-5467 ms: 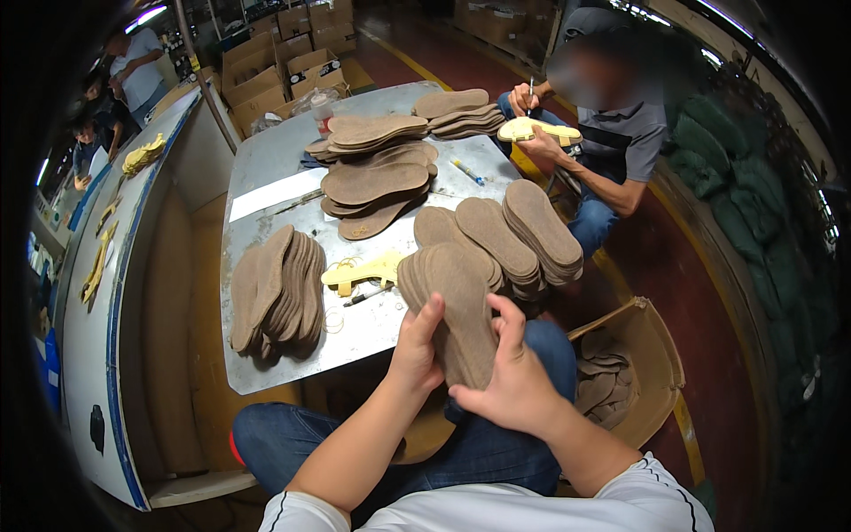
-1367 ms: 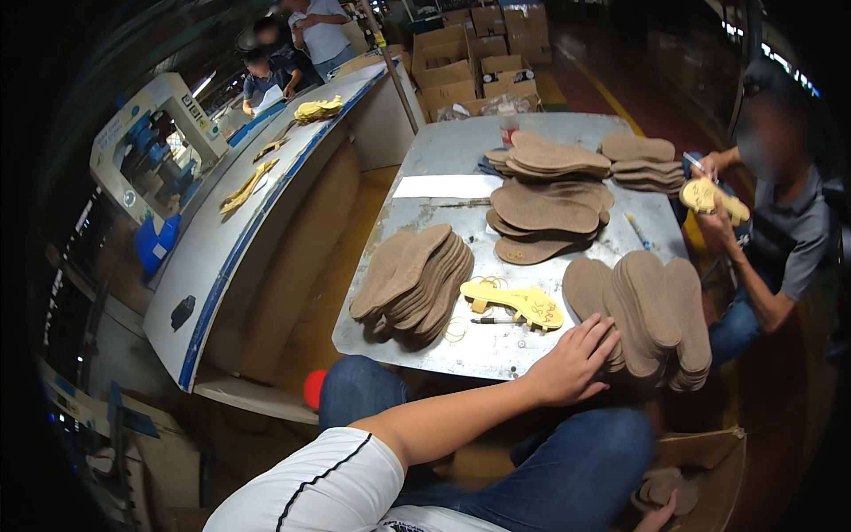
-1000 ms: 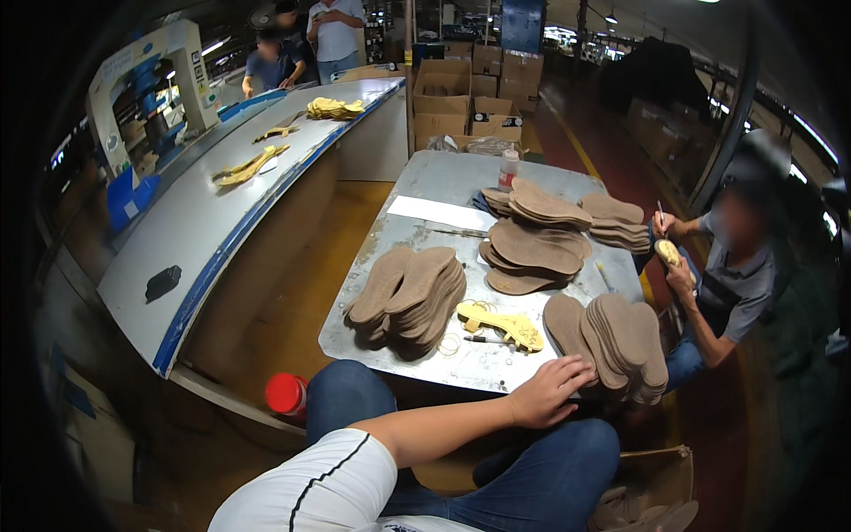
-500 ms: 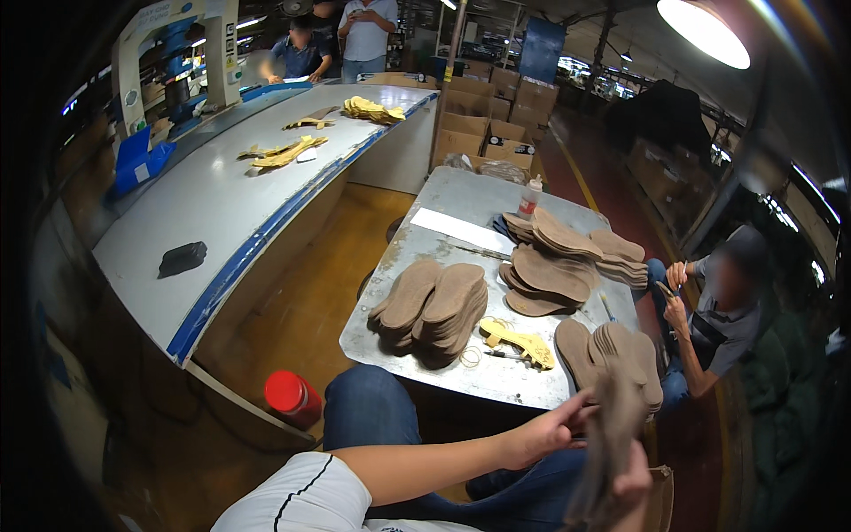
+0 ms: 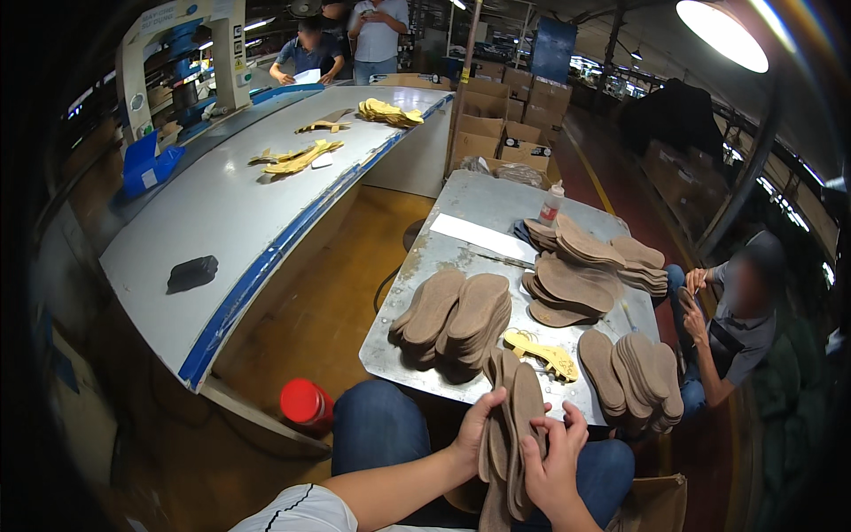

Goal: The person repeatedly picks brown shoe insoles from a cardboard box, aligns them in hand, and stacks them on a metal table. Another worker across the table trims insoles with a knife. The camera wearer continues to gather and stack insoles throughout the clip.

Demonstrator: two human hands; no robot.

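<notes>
At the near left corner of the metal tabletop [image 5: 483, 197], two stacks of brown insoles [image 5: 479, 306] stand side by side. Right of them, off the middle of the near edge, the left hand [image 5: 472, 439] pinches a loosely fanned bundle of felt-like insoles [image 5: 527, 399], thumb against its left side. The bundle is held long side up above the lap, one piece sitting lower than the rest. Each piece looks light, bendy and hard to break, with a matte, grippy face; a pile would probably splay unless squeezed across the narrow waist, both long edges together. The right hand [image 5: 557, 457] lays its thumb on the bundle's right side, fingers curved and spread; whether they press, I cannot tell. Half a second ago the bundle was a blur by the near right corner; now it is farther left, clear of the stacks [image 5: 638, 377] there.
</notes>
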